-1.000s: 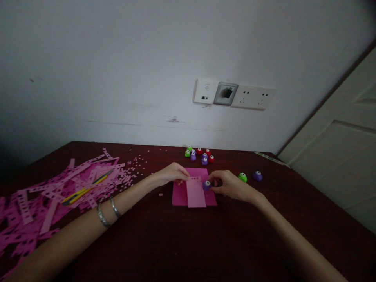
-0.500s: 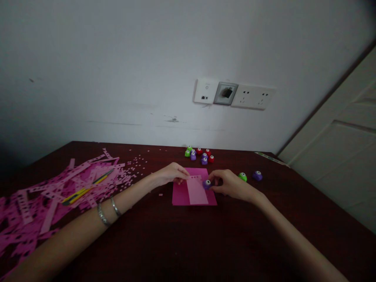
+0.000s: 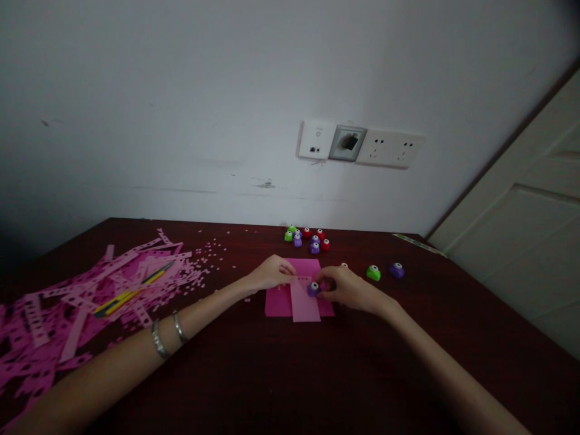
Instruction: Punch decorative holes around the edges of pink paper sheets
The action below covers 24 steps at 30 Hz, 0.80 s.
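My left hand (image 3: 272,273) pinches the upper left corner of a light pink paper strip (image 3: 305,305), which has a row of small punched holes along its top edge. Between the fingers of my right hand (image 3: 342,285) is a purple craft punch (image 3: 313,289) with a white-ringed top, at the strip's right side. Whether the paper sits in the punch's slot I cannot tell. Beneath the strip lie darker pink sheets (image 3: 277,305) on the table. Part of another punch (image 3: 345,265) shows just behind my right hand.
Green (image 3: 374,273) and purple (image 3: 397,270) punches stand to the right. Several more punches (image 3: 314,247) cluster near the wall. At left are punched pink strips (image 3: 75,332), paper bits (image 3: 199,272) and a yellow craft knife (image 3: 118,300). A ruler-like strip (image 3: 419,243) lies at the back right.
The light pink strip has moved slightly toward me. My right hand and the purple punch have shifted a little left and down. My left hand has moved slightly right, still holding the strip.
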Available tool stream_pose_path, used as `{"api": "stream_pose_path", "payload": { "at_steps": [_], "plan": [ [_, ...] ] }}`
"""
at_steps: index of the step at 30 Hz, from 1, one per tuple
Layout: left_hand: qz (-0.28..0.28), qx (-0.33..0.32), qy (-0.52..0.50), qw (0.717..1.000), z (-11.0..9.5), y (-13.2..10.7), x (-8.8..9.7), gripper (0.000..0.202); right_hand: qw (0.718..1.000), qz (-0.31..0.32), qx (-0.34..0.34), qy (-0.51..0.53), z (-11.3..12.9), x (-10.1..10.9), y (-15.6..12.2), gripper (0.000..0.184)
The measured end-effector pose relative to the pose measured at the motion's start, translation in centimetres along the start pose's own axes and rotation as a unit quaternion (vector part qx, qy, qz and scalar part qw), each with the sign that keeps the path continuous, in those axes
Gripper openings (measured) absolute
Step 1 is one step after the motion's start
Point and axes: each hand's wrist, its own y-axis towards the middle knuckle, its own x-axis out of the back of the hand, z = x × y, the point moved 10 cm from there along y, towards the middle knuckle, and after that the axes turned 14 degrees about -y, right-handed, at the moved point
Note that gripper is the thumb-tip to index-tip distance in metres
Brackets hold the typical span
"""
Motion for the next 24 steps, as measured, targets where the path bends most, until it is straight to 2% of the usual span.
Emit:
{"api": "stream_pose_path", "payload": {
  "at_steps": [2,5,8,12,15,20,24],
  "plan": [
    [-0.001,-0.042,0.081,0.996,-1.1,-0.2,-0.4,0.015,1.000,0.001,-0.002,0.000,-0.1,-0.2,0.1,0.016],
    [-0.033,-0.115,0.220,0.968,-2.8,-0.8,-0.7,0.016,1.000,0.006,-0.001,0.002,-0.1,-0.6,0.1,0.017],
    [-0.056,-0.126,0.291,0.947,-3.0,-1.3,-1.1,0.021,1.000,0.003,0.004,0.007,0.0,-0.6,0.1,0.015],
    [-0.044,-0.126,0.287,0.948,-2.4,-1.2,-1.6,0.018,1.000,-0.010,-0.001,0.007,-0.1,0.0,-0.1,0.017],
    [-0.042,-0.140,0.261,0.954,-2.9,-1.0,-1.5,0.018,0.997,0.001,-0.044,0.071,-1.3,0.1,-0.2,0.027],
    [-0.041,-0.130,0.232,0.963,-4.3,-0.6,-0.6,0.026,0.980,0.068,-0.120,0.144,-3.4,-0.9,0.4,0.032],
    [-0.004,-0.094,0.197,0.976,-4.0,0.5,-0.9,0.033,0.971,0.141,-0.124,0.150,-3.2,-1.7,1.4,0.034]
  ]
}}
